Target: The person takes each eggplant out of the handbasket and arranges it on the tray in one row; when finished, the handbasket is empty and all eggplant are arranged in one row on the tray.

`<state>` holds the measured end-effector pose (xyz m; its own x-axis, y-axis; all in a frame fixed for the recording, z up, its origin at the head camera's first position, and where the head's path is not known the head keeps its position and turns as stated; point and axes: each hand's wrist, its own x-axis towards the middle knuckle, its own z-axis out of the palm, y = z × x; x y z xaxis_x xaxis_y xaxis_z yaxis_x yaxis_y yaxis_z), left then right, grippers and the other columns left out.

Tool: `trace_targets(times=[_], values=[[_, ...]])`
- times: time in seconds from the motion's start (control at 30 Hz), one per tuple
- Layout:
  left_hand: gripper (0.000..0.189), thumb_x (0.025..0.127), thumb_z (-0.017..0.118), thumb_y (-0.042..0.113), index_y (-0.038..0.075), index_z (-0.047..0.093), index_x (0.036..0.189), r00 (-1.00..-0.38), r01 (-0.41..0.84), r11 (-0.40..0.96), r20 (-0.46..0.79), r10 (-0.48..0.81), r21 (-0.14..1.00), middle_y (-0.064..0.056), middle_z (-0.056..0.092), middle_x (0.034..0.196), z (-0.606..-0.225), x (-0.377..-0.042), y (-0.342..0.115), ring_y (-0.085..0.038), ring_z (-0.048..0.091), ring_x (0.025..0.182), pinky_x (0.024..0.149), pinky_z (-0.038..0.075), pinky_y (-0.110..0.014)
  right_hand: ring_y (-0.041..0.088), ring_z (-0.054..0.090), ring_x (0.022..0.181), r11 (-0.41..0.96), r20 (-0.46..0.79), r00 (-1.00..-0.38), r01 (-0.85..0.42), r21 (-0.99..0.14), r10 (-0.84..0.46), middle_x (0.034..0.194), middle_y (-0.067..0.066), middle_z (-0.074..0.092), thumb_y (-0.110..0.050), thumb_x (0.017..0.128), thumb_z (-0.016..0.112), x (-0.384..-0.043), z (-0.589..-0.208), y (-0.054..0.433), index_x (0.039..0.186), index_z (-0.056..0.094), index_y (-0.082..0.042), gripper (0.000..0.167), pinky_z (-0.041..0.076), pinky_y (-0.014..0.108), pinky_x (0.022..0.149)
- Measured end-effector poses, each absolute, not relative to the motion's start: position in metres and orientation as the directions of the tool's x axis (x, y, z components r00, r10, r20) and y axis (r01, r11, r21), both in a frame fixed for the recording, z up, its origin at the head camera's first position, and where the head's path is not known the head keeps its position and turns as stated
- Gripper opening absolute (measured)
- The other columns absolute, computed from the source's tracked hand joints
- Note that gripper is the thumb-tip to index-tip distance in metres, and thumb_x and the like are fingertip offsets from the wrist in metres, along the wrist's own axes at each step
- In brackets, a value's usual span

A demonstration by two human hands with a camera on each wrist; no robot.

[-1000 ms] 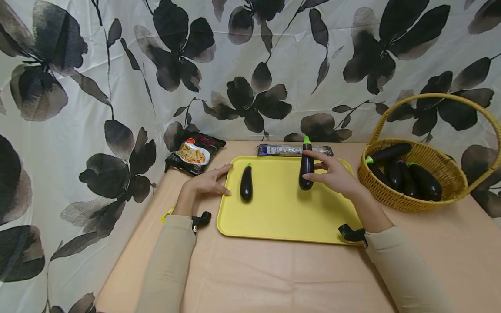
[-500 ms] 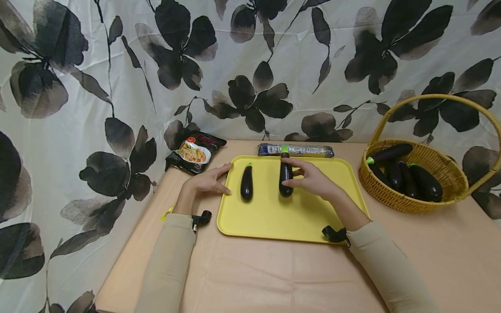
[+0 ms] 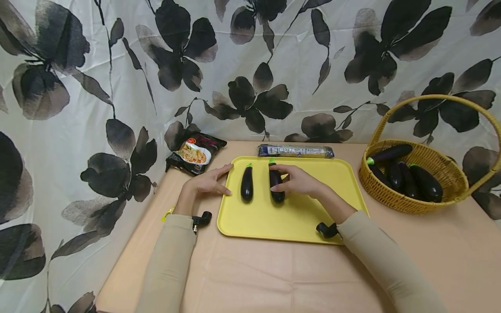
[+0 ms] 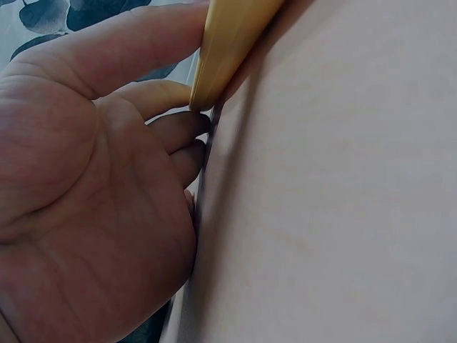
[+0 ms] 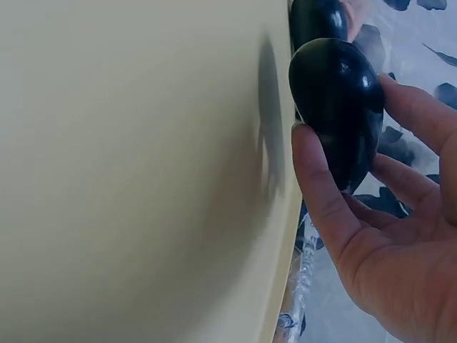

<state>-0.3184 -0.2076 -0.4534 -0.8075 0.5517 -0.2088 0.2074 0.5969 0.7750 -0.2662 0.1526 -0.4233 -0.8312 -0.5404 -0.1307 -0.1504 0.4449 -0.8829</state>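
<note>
My right hand [image 3: 299, 180] holds a dark purple eggplant [image 3: 277, 191] between thumb and fingers over the yellow tray [image 3: 266, 226]. Its green stem end points away from me; whether it touches the tray I cannot tell. In the right wrist view the thumb presses one side of this eggplant [image 5: 335, 93] and the fingers the other. To its left, a second eggplant [image 3: 246, 184] lies on the tray, roughly parallel. My left hand [image 3: 205, 182] rests at the tray's left edge, thumb and fingers spread and touching the rim [image 4: 221, 57].
At the right stands a wicker basket [image 3: 375, 195] with a tall handle and several eggplants [image 3: 426, 182] inside. A long silvery-blue packet [image 3: 295, 151] lies behind the tray. A black noodle packet [image 3: 195, 152] sits at the back left, near the patterned cloth [image 3: 313, 65].
My right hand has carried its eggplant leftward and slightly nearer to me, towards the one lying on the tray. My left hand has stayed at the tray's edge.
</note>
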Motion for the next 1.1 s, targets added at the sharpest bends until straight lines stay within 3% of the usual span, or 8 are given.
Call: trace_targets(times=[0.2, 0.5, 0.63, 0.73, 0.83, 0.97, 1.1], values=[[0.113, 0.078, 0.092, 0.022, 0.016, 0.023, 0.168, -0.81, 0.211, 0.59, -0.198, 0.552, 0.78, -0.003, 0.011, 0.176, -0.451, -0.317, -0.207, -0.026, 0.003, 0.164, 0.133, 0.004, -0.048, 0.029, 0.064, 0.07, 0.512, -0.164, -0.827, -0.165, -0.843, -0.537, 0.151, 0.022, 0.045, -0.023, 0.092, 0.081, -0.273, -0.423, 0.145, 0.16, 0.042, -0.015, 0.079, 0.058, 0.04, 0.07], [0.113, 0.078, 0.092, 0.024, 0.018, 0.023, 0.168, -0.81, 0.206, 0.598, -0.207, 0.548, 0.775, -0.002, 0.011, 0.176, -0.451, -0.318, -0.208, -0.026, 0.002, 0.164, 0.133, 0.003, -0.049, 0.025, 0.064, 0.079, 0.527, -0.173, -0.807, -0.191, -0.828, -0.565, 0.152, 0.021, 0.045, -0.025, 0.092, 0.081, -0.279, -0.427, 0.133, 0.164, 0.033, -0.012, 0.086, 0.057, 0.037, 0.07], [0.113, 0.078, 0.092, 0.024, 0.019, 0.023, 0.168, -0.81, 0.202, 0.598, -0.211, 0.547, 0.775, -0.002, 0.011, 0.176, -0.452, -0.318, -0.208, -0.026, 0.002, 0.164, 0.133, 0.003, -0.049, 0.03, 0.063, 0.107, 0.571, -0.163, -0.815, -0.232, -0.788, -0.557, 0.154, 0.02, 0.048, -0.031, 0.092, 0.08, -0.281, -0.429, 0.126, 0.163, 0.037, -0.013, 0.085, 0.054, 0.041, 0.088], [0.113, 0.078, 0.092, 0.024, 0.019, 0.023, 0.168, -0.808, 0.197, 0.594, -0.215, 0.549, 0.78, -0.002, 0.01, 0.177, -0.452, -0.317, -0.208, -0.026, 0.002, 0.164, 0.133, 0.003, -0.05, 0.03, 0.051, 0.136, 0.613, -0.161, -0.825, -0.257, -0.747, -0.542, 0.158, 0.018, 0.047, -0.036, 0.091, 0.081, -0.281, -0.43, 0.121, 0.161, 0.04, -0.014, 0.084, 0.046, 0.046, 0.11], [0.113, 0.079, 0.091, 0.023, 0.018, 0.023, 0.168, -0.806, 0.194, 0.588, -0.215, 0.552, 0.785, -0.003, 0.01, 0.177, -0.452, -0.317, -0.207, -0.026, 0.001, 0.164, 0.133, 0.002, -0.05, 0.032, 0.041, 0.15, 0.635, -0.168, -0.828, -0.263, -0.727, -0.535, 0.162, 0.016, 0.044, -0.039, 0.091, 0.081, -0.282, -0.43, 0.117, 0.161, 0.04, -0.014, 0.085, 0.037, 0.051, 0.122], [0.113, 0.079, 0.091, 0.023, 0.017, 0.022, 0.168, -0.807, 0.194, 0.59, -0.215, 0.55, 0.783, -0.003, 0.01, 0.177, -0.452, -0.316, -0.207, -0.026, 0.001, 0.164, 0.133, 0.002, -0.049, 0.033, 0.039, 0.152, 0.634, -0.164, -0.824, -0.273, -0.724, -0.542, 0.163, 0.015, 0.042, -0.039, 0.091, 0.08, -0.282, -0.429, 0.113, 0.162, 0.039, -0.013, 0.085, 0.036, 0.051, 0.123], [0.113, 0.078, 0.092, 0.025, 0.019, 0.023, 0.168, -0.808, 0.196, 0.598, -0.218, 0.548, 0.777, -0.002, 0.01, 0.177, -0.452, -0.316, -0.207, -0.025, 0.001, 0.164, 0.133, 0.003, -0.049, 0.03, 0.054, 0.133, 0.62, -0.161, -0.822, -0.268, -0.737, -0.547, 0.157, 0.017, 0.048, -0.038, 0.092, 0.079, -0.282, -0.427, 0.11, 0.162, 0.038, -0.011, 0.086, 0.049, 0.044, 0.107]])
